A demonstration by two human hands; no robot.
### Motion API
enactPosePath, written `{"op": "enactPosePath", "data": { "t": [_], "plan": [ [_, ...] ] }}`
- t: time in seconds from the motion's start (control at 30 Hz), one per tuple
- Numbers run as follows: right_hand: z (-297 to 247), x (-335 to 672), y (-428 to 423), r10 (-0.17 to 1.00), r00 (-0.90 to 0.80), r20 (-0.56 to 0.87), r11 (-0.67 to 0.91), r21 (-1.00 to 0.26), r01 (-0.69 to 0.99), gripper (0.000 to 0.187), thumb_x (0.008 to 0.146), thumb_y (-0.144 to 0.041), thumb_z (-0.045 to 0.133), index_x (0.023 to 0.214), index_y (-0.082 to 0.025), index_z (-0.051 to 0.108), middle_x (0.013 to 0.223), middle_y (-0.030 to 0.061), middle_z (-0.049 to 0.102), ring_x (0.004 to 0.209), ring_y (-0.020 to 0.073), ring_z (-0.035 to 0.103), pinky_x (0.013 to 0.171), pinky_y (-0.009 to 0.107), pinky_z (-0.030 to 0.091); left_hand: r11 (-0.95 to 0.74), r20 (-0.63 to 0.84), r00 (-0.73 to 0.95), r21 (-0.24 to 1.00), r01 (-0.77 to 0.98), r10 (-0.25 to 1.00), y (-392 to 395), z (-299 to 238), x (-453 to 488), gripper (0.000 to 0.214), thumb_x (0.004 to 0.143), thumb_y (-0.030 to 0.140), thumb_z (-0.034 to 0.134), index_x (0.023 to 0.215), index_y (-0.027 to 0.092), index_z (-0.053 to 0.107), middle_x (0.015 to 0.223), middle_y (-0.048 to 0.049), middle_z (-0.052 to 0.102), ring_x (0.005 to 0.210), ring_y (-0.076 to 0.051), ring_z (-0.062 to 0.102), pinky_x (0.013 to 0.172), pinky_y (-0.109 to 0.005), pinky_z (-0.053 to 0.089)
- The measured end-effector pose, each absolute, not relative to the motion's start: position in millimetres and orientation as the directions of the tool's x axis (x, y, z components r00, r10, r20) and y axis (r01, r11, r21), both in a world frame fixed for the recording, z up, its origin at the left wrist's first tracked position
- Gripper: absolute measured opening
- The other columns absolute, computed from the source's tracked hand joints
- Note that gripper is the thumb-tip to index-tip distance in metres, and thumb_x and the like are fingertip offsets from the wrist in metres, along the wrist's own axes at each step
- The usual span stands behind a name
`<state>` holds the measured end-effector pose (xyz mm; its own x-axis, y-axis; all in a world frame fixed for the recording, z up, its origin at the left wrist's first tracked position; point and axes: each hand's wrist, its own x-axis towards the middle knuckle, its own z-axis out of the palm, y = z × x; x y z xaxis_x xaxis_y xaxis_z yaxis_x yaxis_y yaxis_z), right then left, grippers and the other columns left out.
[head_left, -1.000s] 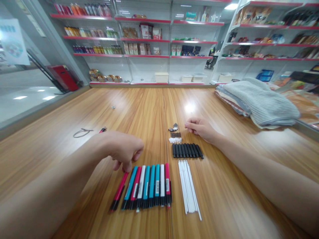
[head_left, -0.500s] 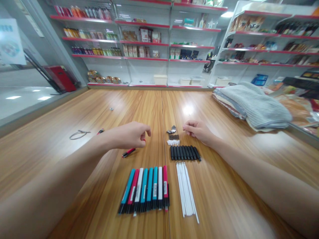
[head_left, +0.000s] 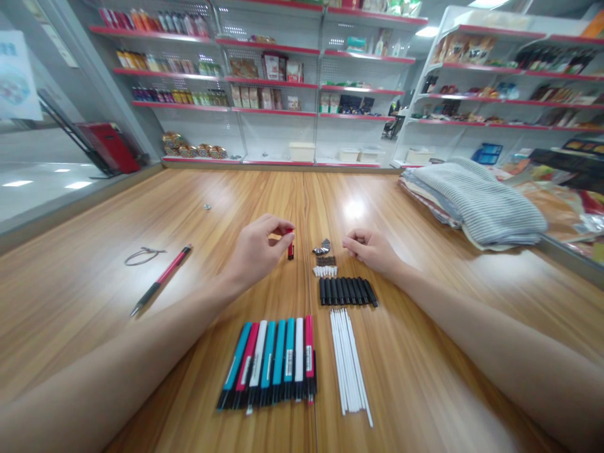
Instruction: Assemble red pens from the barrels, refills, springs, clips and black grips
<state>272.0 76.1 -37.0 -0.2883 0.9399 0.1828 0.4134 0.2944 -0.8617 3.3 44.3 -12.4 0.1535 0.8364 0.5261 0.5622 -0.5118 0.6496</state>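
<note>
My left hand (head_left: 258,250) pinches a red pen barrel (head_left: 290,246) with a black clip end, held upright with the black end down. Closed, with its fingertips together, my right hand (head_left: 370,250) rests just right of the small metal pen tips (head_left: 322,247); whatever it may hold is hidden. Below the tips lie small springs (head_left: 326,260), white plastic pieces (head_left: 325,272), a row of black grips (head_left: 348,292) and thin white refills (head_left: 349,365). Blue, red and white pen barrels (head_left: 280,352) form a row nearer me. A whole red pen (head_left: 163,275) lies to the left.
Left on the wooden table (head_left: 255,195) is a thin grey cord loop (head_left: 145,255), with a small shiny piece (head_left: 207,207) farther back. Folded cloths (head_left: 486,198) are stacked at the right. Stocked shelves (head_left: 274,82) stand behind the table.
My left hand has taken up the red barrel from the table and moved forward and right, turning it upright. The whole red pen shows clear of my forearm. My right hand is nearly still.
</note>
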Motion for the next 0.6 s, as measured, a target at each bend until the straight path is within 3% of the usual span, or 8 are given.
{"op": "enactPosePath", "data": {
  "t": [0.13,0.23,0.4,0.6],
  "plan": [
    [-42,271,76,0.901,-0.288,0.324,0.431,-0.735,0.523,0.027,0.086,-0.041,0.055,0.079,-0.016,0.063,0.068,0.0017,0.06,0.062,0.0129,0.053,0.059,0.026,0.039,-0.484,0.475,0.139,0.754,0.444,0.869,47,-28,5,0.029,0.088,0.033,0.057,0.111,0.015,0.06,0.101,-0.0084,0.065,0.091,-0.017,0.065,0.075,-0.027,0.056],
    [-41,270,74,0.881,-0.314,0.353,0.473,-0.669,0.573,0.022,0.087,-0.037,0.054,0.088,-0.017,0.065,0.077,0.0033,0.064,0.067,0.0141,0.056,0.064,0.027,0.042,-0.433,0.395,0.177,0.822,0.37,0.901,49,-38,6,0.044,0.088,0.034,0.057,0.127,0.015,0.05,0.1,-0.0081,0.068,0.091,-0.017,0.067,0.081,-0.031,0.056],
    [-38,266,70,0.849,-0.39,0.358,0.529,-0.585,0.615,0.019,0.087,-0.031,0.054,0.091,-0.018,0.066,0.079,0.0032,0.065,0.064,0.0129,0.054,0.063,0.027,0.04,-0.451,0.358,0.277,0.761,0.466,0.891,49,-45,6,0.031,0.09,0.037,0.055,0.106,0.013,0.065,0.098,-0.0096,0.069,0.087,-0.018,0.066,0.08,-0.03,0.054],
    [-38,266,68,0.836,-0.437,0.331,0.546,-0.575,0.609,0.017,0.084,-0.028,0.056,0.092,-0.018,0.067,0.071,0.0009,0.06,0.06,0.0119,0.049,0.059,0.025,0.037,-0.498,0.356,0.365,0.738,0.455,0.86,47,-44,3,0.028,0.092,0.031,0.048,0.107,0.014,0.064,0.089,-0.0078,0.068,0.08,-0.016,0.064,0.077,-0.028,0.05]
  ]
}}
